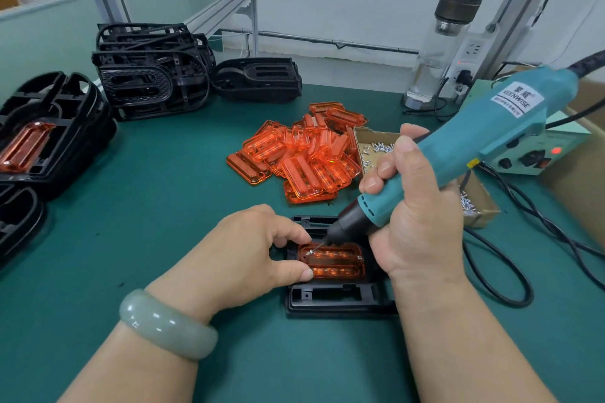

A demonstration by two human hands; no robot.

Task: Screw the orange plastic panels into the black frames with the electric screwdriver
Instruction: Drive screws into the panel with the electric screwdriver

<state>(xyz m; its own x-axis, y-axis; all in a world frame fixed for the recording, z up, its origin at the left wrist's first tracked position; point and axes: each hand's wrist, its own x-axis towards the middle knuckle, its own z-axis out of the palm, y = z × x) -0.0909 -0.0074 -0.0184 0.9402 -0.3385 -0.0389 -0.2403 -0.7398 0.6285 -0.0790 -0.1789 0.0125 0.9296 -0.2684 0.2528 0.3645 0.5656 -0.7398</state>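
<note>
A black frame (330, 301) lies on the green mat in front of me, with an orange panel (337, 263) seated in it. My right hand (415, 216) grips the teal electric screwdriver (474, 137), tilted so its bit touches a screw (308, 252) at the panel's upper left corner. A second screw (359, 257) sits at the panel's right end. My left hand (255, 249) rests on the frame's left side, thumb and fingers curled against the panel's edge. A heap of loose orange panels (304, 150) lies beyond.
Stacks of black frames (150, 75) stand at the back left; another stack at far left holds a fitted orange panel (24, 147). A cardboard box of screws (376, 147), a power unit (537, 157), black cables (510, 278) and a glass bottle (438, 49) fill the right.
</note>
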